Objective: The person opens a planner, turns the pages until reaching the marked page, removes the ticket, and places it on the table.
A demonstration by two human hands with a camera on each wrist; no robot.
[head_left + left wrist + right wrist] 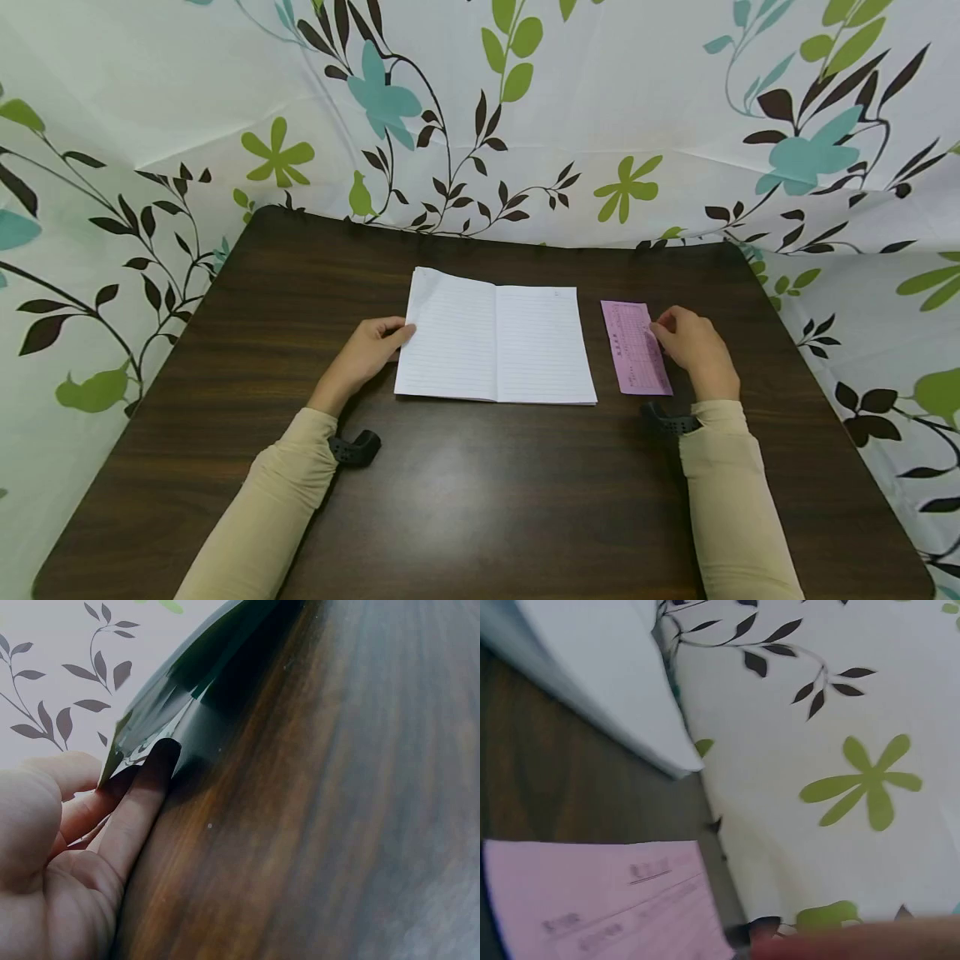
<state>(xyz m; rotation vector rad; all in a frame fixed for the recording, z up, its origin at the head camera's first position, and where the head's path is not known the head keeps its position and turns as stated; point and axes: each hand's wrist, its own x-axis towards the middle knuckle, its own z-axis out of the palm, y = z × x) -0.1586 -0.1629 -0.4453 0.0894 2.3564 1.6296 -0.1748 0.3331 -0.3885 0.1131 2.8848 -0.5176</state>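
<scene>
An open notebook (pixel 536 346) with lined white pages lies in the middle of the table. My left hand (pixel 369 350) pinches its left edge, the thumb on top and the fingers underneath. The left wrist view shows that lifted cover (pixel 161 712) from below, glossy and dark, above the fingers. To the right of the notebook is a pink printed slip of paper (pixel 636 348). Thumb and fingertips of my right hand (pixel 693 346) pinch its right edge near the top. In the right wrist view the slip (pixel 622 900) shows rows of print, and only a blurred finger appears.
The dark wood-grain table (pixel 450 500) carries both papers. A white cloth (pixel 450 183) with leaf and flower print hangs along the table's back and sides. Each wrist wears a black camera band, such as the left one (pixel 356 450).
</scene>
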